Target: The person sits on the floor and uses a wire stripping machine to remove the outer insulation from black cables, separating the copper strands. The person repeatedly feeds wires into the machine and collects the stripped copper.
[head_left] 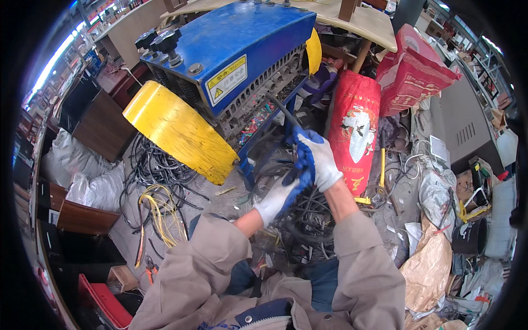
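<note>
A thick black cable [282, 109] runs from the row of holes on the blue cable-stripping machine [247, 33] down into my hands. Both hands wear white gloves with blue coated palms. My right hand [319, 158] is closed round the cable just below its straight stretch. Right beneath and touching it, my left hand [281, 193] is closed too, its fingers curled where the cable passes; the glove hides most of the cable there. A tangled heap of black cable [311, 225] lies on the floor below my hands. Colourful scraps [256, 122] sit in the machine's opening.
Yellow curved guards [179, 129] flank the machine's opening. A red printed sack [355, 126] stands to the right, with a yellow-handled tool [382, 159] beside it. More black cables [157, 170] and yellow wires [165, 212] lie left. Orange-handled pliers [149, 269] rest on the floor.
</note>
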